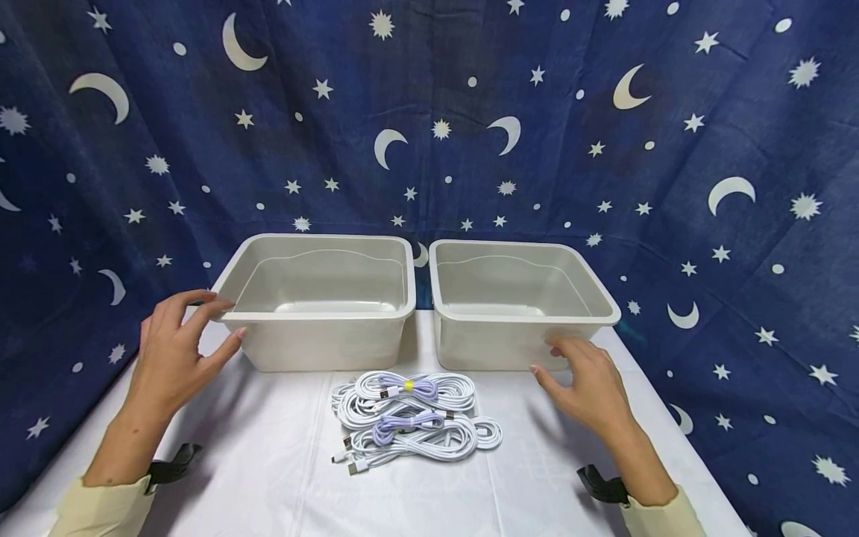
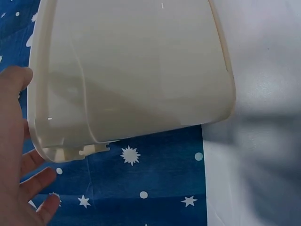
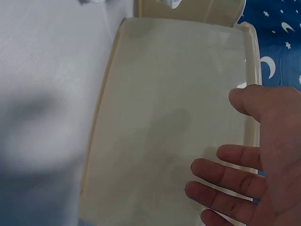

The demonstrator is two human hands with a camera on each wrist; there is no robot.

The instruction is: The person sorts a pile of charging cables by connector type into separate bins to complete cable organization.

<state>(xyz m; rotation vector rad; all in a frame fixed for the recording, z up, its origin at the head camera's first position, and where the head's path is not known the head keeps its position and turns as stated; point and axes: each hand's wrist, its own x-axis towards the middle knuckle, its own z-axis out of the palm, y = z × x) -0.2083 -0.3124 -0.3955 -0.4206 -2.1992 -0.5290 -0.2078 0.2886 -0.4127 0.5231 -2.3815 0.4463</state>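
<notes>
Backing the left bin (image 1: 322, 344) is a starry curtain (image 1: 443, 89); beneath it, a white bench (image 1: 255, 462). Right of that bin stands the right bin (image 1: 496, 344); front-right lies the cable pile (image 1: 416, 421). At the landmark's rim, the left hand (image 1: 168, 350), fingers spread; well rightward, the right hand (image 1: 592, 382), fingers apart.

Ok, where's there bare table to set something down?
The white tablecloth is bare between the cable pile and the left hand, between the pile and the right hand, and on the pile's near side. Crowded: the pile itself and the back, where the left bin and right bin stand side by side.
</notes>
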